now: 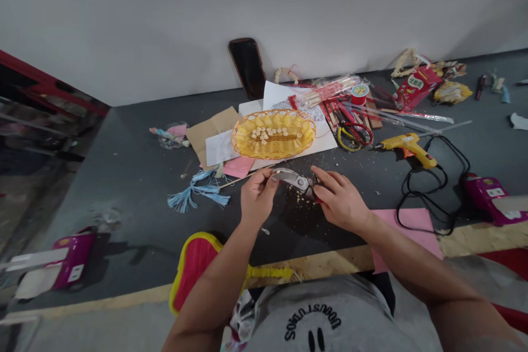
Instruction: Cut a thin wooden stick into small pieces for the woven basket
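My right hand [339, 199] is closed round the handle of a pair of pruning shears [300, 181] with curved silver blades, which point left. At the blade tip my left hand [258, 196] pinches a small pale piece too small to name. Small pale crumbs [303, 198] lie scattered on the dark table below the shears. Just beyond my hands stands a yellow woven basket [243, 146] with small cream flower-like pieces [270, 133] in it. A thin wooden stick [243, 177] lies close to my left hand, beside a light-blue tassel [198, 191].
At right lie a yellow glue gun [408, 148] with a black cord, scissors [355, 136], a red thread spool [359, 94] and pink paper [406, 220]. A phone [247, 66] leans on the wall. A pink-and-yellow fan-shaped piece [198, 264] sits near the front edge.
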Demonstrator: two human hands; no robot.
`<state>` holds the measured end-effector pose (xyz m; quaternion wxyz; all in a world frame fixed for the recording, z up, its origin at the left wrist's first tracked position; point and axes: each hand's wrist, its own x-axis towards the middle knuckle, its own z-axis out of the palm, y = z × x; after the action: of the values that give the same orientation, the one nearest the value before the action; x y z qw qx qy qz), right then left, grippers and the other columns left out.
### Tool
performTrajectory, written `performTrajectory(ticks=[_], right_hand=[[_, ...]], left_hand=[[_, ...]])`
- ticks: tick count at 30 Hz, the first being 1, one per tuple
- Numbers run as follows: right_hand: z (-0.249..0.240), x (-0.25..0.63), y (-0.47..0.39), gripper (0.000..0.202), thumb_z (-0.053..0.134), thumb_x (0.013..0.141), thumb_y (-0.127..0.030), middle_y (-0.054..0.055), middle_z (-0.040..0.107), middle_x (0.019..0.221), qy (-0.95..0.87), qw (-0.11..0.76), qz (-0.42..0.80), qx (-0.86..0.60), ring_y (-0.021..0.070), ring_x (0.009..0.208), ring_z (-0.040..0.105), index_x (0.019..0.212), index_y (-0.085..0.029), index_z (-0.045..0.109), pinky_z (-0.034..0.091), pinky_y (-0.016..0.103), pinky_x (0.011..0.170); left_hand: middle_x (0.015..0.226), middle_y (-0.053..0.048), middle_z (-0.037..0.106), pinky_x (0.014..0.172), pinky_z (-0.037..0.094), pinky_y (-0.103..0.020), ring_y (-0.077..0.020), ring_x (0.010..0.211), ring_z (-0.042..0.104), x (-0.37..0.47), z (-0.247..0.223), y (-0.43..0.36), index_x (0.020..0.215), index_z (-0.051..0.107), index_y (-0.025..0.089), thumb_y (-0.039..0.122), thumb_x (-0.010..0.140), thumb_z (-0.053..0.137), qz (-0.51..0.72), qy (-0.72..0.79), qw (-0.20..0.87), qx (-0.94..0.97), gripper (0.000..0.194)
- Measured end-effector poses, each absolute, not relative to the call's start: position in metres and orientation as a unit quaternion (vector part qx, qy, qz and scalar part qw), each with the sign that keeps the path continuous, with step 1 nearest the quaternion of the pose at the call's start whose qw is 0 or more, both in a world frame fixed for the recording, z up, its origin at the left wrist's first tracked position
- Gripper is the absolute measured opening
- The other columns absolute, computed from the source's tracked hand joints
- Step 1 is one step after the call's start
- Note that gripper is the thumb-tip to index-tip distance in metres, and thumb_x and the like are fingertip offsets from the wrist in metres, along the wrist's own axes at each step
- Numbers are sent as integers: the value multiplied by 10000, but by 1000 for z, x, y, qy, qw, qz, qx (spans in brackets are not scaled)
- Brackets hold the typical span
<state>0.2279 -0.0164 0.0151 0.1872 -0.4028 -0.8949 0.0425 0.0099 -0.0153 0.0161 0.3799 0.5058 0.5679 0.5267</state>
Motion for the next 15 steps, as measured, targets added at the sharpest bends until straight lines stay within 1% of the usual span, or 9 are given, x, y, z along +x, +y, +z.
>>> performTrajectory(ticks=[3,4,5,7,9,10,12,15], right_hand=[[12,228,-17,180,526,803,-89,137,474,1421,-891,196,48,-406,279,1107,546,938,-182,602,486,424,859],[11,228,-16,199,525,800,-88,148,481,1413,-888,206,58,-407,275,1110,551,964,-174,595,488,422,863],[10,228,-16,244,526,795,-91,163,490,1401,-884,218,69,-408,273,1118,554,1022,-160,584,490,422,869],[8,228,-16,414,527,793,-107,189,505,1376,-877,234,82,-412,275,1136,551,1207,-112,513,490,421,890],[9,228,-16,565,516,807,-119,184,509,1369,-877,221,83,-418,277,1131,550,1358,-91,396,484,423,913],[10,227,-16,598,509,816,-120,172,518,1359,-879,207,83,-421,275,1116,552,1395,-98,360,481,423,919],[11,226,-18,603,501,828,-120,148,555,1304,-882,181,87,-425,269,1067,559,1413,-125,355,483,422,916],[11,223,-21,585,495,838,-111,136,598,1179,-880,170,97,-432,258,1014,559,1409,-136,370,493,410,896]], left_hand=[[590,18,533,476,328,-199,-92,508,428,10,17,-16,770,662,168,433,809,647,525,571,370,511,268],[592,16,537,477,327,-201,-95,510,430,10,18,-16,773,664,167,438,809,645,525,572,371,509,274],[595,13,543,479,327,-202,-97,512,431,11,19,-16,775,665,166,446,806,644,526,573,371,507,283],[605,10,555,485,331,-203,-98,515,433,12,21,-16,779,670,163,463,798,646,527,575,371,504,302],[606,11,561,488,332,-204,-98,513,430,14,23,-17,772,672,159,470,792,649,522,577,369,508,312],[605,11,562,488,333,-205,-98,510,428,15,24,-17,770,672,159,469,795,646,519,578,367,512,312],[603,11,567,492,341,-207,-100,510,431,17,26,-19,768,670,159,458,812,628,512,580,357,524,305],[622,1,598,511,362,-214,-108,525,456,18,28,-21,769,669,161,433,840,600,504,587,332,540,289]])
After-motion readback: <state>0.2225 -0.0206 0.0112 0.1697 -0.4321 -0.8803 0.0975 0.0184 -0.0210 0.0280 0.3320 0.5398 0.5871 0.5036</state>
